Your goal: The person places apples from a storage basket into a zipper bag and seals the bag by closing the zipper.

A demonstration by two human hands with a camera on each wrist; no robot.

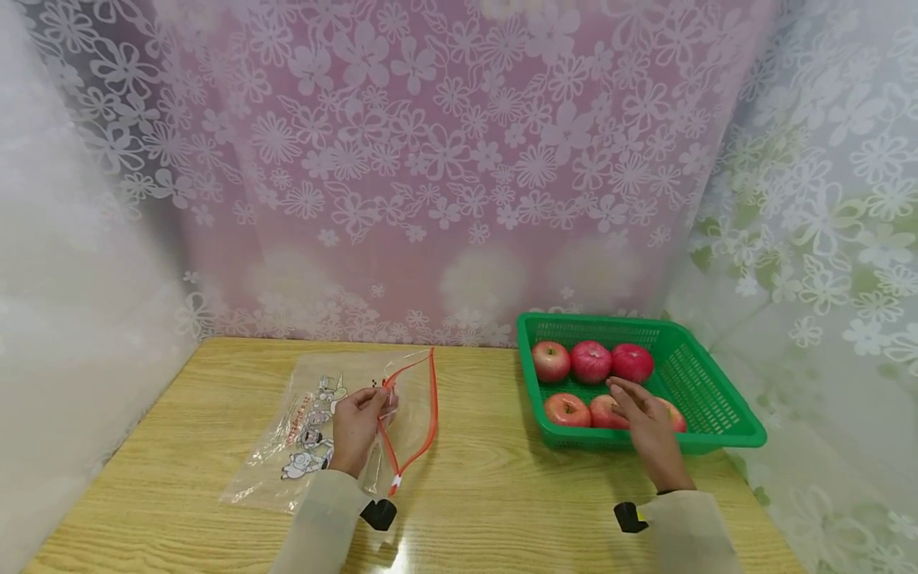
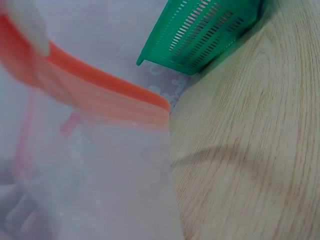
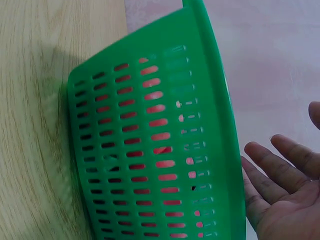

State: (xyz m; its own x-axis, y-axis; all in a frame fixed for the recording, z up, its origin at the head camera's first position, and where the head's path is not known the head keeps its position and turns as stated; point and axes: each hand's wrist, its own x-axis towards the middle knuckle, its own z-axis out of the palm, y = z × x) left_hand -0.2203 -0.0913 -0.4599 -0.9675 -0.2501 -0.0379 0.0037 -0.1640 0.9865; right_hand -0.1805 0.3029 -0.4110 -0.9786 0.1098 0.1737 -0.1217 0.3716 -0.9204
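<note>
My left hand [image 1: 358,426] pinches the edge of a clear zip bag [image 1: 412,406] by its orange-red zip strip, whose mouth gapes toward the right. Printed cartoon figures show on the bag, which lies flat on the wooden table to the left. In the left wrist view the orange strip [image 2: 110,82] runs close to the camera. My right hand [image 1: 649,434], fingers extended, hovers over the front rim of a green basket [image 1: 717,399]. Apples sit inside in two rows, such as a back one [image 1: 551,362] and a front one [image 1: 566,410]; the hand partly hides the front row.
The wooden table [image 1: 488,494] stretches between bag and basket. Behind it hangs a pink floral curtain [image 1: 445,199], with pale floral sheets [image 1: 825,319] at the sides. The basket's slotted wall [image 3: 135,135] rises beside the right hand.
</note>
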